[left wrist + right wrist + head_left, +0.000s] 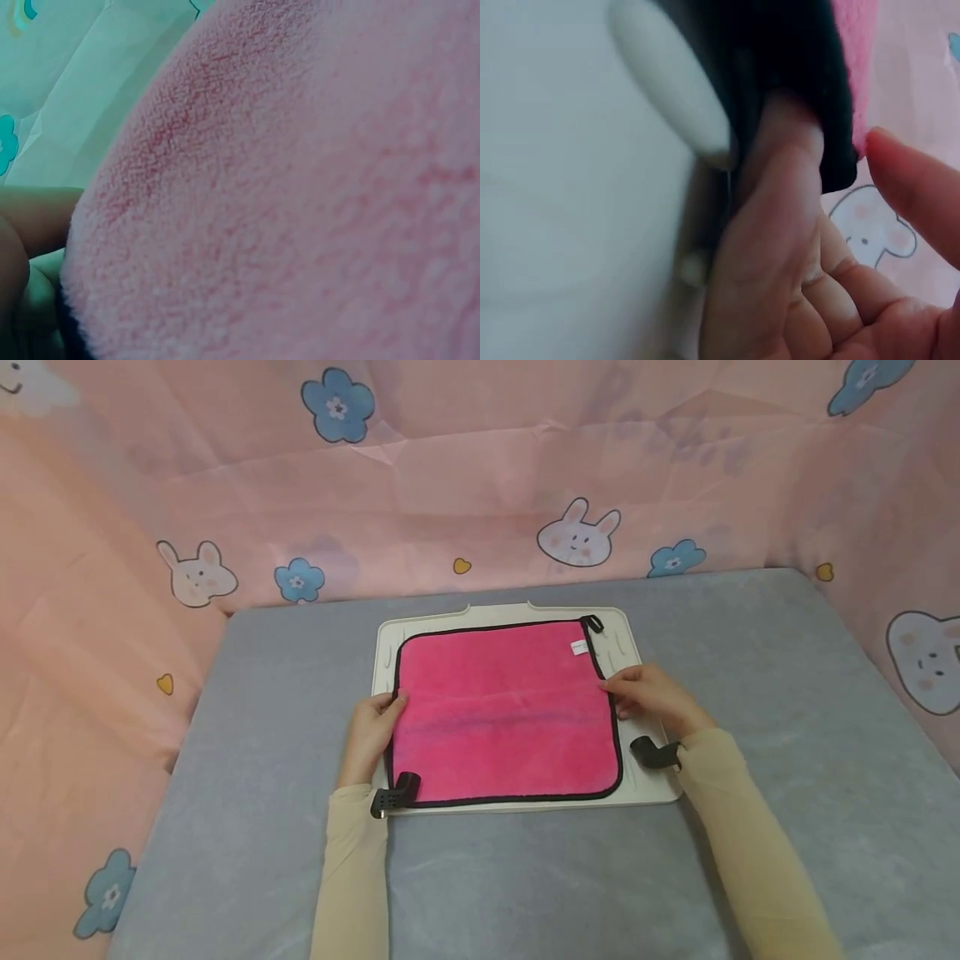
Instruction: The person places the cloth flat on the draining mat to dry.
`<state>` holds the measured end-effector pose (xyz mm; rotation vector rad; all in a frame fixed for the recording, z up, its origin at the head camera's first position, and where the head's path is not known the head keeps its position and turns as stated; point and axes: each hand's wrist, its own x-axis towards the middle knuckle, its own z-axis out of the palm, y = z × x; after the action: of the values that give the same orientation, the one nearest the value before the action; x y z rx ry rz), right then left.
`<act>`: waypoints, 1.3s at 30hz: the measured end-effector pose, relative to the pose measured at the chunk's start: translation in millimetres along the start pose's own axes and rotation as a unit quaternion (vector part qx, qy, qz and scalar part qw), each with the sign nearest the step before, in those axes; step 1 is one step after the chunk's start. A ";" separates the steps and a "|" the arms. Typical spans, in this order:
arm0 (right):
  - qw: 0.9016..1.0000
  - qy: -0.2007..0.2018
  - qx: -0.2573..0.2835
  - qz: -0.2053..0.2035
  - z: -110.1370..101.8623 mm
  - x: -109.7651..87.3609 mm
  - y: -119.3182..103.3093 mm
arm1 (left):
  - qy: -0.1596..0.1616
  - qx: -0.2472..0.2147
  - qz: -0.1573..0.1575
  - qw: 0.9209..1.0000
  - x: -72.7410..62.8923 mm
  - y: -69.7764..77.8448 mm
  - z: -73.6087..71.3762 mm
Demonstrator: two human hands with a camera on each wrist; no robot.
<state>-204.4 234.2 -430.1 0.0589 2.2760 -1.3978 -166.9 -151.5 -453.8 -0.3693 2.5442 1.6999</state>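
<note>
A pink towel point(502, 668) with black edging lies spread flat above a white tray point(651, 781) in the head view, a faint crease running across its middle. My left hand point(367, 733) grips its left edge, thumb on the pink face. On the opposite side, my right hand point(654, 695) pinches the right edge. Plush towel pile point(247, 195) fills most of the left wrist view, hiding much of that hand. Seen from the right wrist, the fingers point(769, 232) reach behind the black edging point(840, 142) while the thumb comes from the pink side.
Grey cloth point(262, 777) covers the table under the tray. A pink curtain point(450, 468) printed with rabbits and flowers hangs along the back and both sides. Black wrist mounts point(654, 752) sit over both beige sleeves.
</note>
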 end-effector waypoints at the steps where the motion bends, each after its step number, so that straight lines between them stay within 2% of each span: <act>1: 1.000 -0.002 0.000 -0.002 -1.3 2.6 -1.1 | -0.002 -0.005 -0.001 1.000 0.5 0.0 0.2; 4: 1.000 -0.001 -0.012 -0.001 -4.0 8.9 -7.1 | -0.006 -0.017 0.000 1.000 1.9 -0.4 0.5; 8: 0.998 0.010 -0.057 0.001 -3.5 15.5 -18.4 | -0.014 -0.036 0.006 0.999 2.3 -0.4 0.7; 13: 0.997 0.019 -0.080 -0.003 -3.1 26.0 -25.1 | -0.021 -0.039 0.011 0.999 2.0 0.2 1.2; 16: 0.998 0.017 -0.067 0.005 -3.9 33.8 -25.9 | -0.025 -0.036 0.015 0.999 2.2 -0.2 1.3; 24: 0.999 0.031 0.008 0.015 -1.0 55.3 -35.3 | -0.025 -0.025 0.020 0.999 2.1 -0.1 0.5; 29: 0.997 0.073 0.032 0.024 0.2 64.6 -41.0 | -0.030 -0.028 0.014 0.999 3.0 -1.5 0.6; 35: 0.988 0.132 0.081 -0.004 -2.0 69.2 -39.9 | -0.031 -0.035 0.017 0.999 4.4 -2.1 -1.2; 39: 0.984 0.139 0.111 -0.010 -5.5 68.9 -33.8 | -0.031 -0.026 0.015 0.999 3.7 -1.5 -1.7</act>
<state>-277.0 208.7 -428.0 0.3227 2.3304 -1.7440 -170.1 -154.2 -455.2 -0.2776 2.4794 1.7621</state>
